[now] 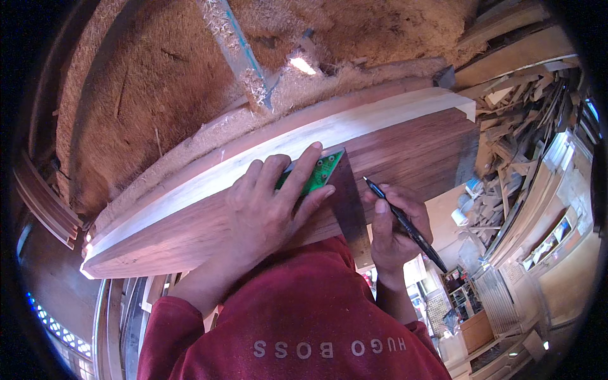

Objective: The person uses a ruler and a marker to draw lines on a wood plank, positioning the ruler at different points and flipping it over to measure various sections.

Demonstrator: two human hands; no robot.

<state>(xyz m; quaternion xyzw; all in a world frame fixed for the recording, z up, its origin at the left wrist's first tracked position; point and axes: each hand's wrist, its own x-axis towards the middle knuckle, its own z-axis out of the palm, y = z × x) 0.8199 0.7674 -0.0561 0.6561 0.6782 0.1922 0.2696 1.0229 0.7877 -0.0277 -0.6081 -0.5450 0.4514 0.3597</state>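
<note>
A long reddish-brown board (405,149) lies across in front of me, beside a paler strip of wood (278,136) along its far edge. My left hand (266,202) grips a try square with a green handle (326,171), thumb and forefinger on either side of it. The square's flat dark blade (350,202) lies across the board's face and reaches past its near edge. In my right hand (400,221) is a black pen (411,231), pinched in the fingers. Its tip points up and left, close to the blade's right edge. The left palm covers part of the square's handle.
Sawdust and shavings (158,95) cover the surface beyond the board. A metal bar (237,47) dusted with shavings runs through them, near a bright light spot (303,65). Offcuts (506,139) are heaped at right. Stacked strips (47,199) stand at far left.
</note>
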